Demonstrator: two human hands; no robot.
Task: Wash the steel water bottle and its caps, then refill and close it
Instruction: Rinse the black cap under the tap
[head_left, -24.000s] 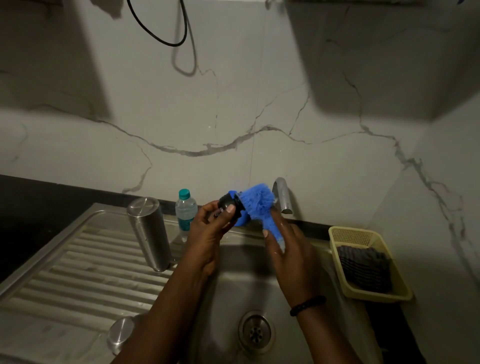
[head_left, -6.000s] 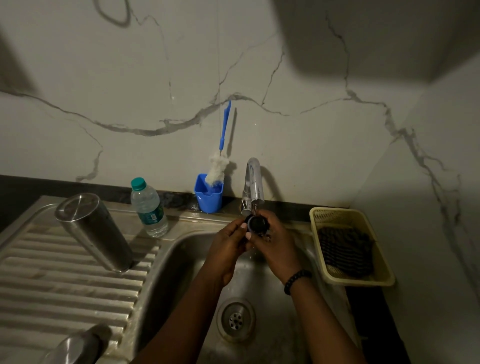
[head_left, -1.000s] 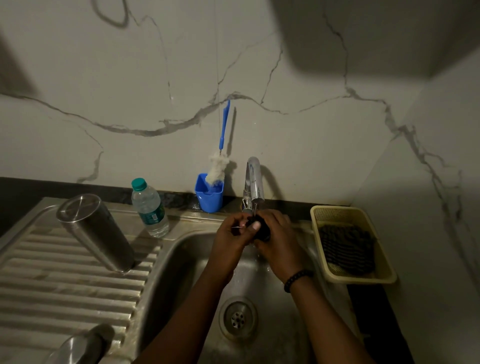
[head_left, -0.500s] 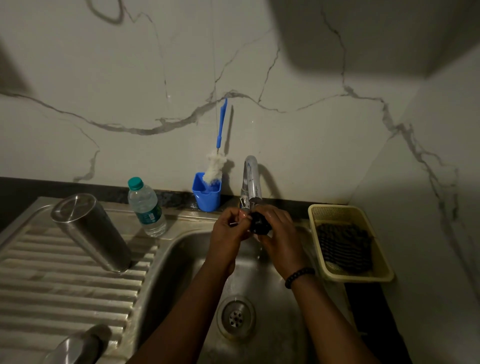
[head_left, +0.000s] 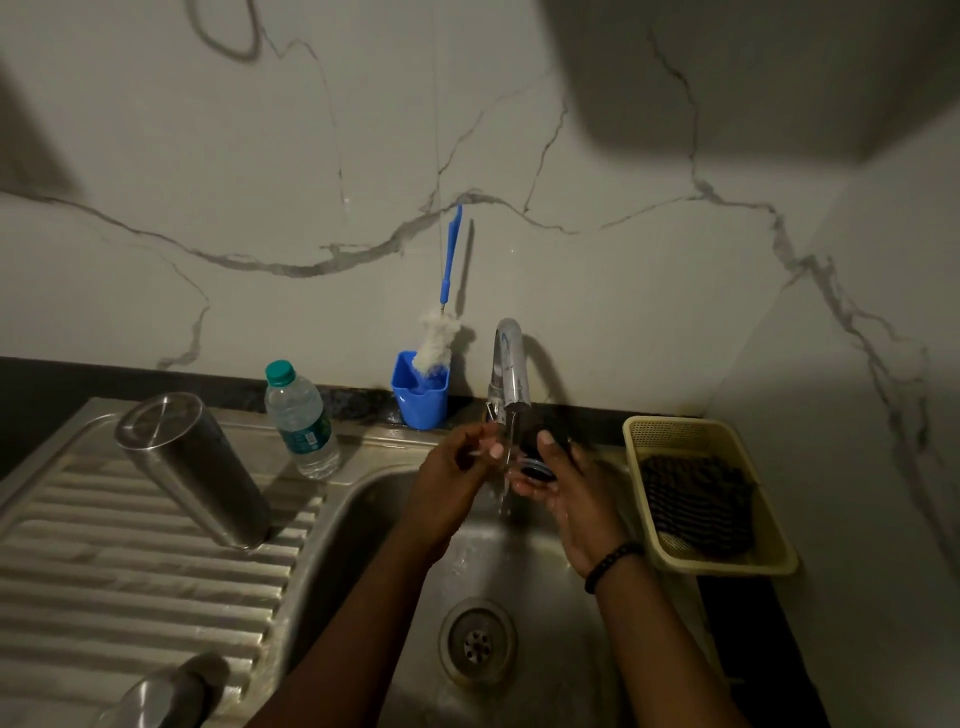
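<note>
Holding a black cap (head_left: 535, 457) just right of the tap (head_left: 509, 364), right hand (head_left: 566, 488) curled around it, thumb on top, fingers under. Cap's open threaded mouth facing toward the camera and a little down, short axis pointing from the wall toward the viewer. Left hand (head_left: 457, 467) just left of the tap's stream, fingers half bent, tips pinched together; something thin and pale between them, too small to tell what. Hands a little apart, water stream (head_left: 506, 467) running between them, touching the left fingertips. Both forearms reaching up from the lower edge over the sink basin (head_left: 363, 519), wrists raised, black bead bracelet (head_left: 613, 564) on the right wrist.

Steel water bottle (head_left: 192, 467) far left of the tap, standing mouth down on the ribbed drainboard (head_left: 104, 571), long axis tilted in the wide view. Another steel cap (head_left: 161, 696) well below and left of the tap, at the frame edge.
</note>
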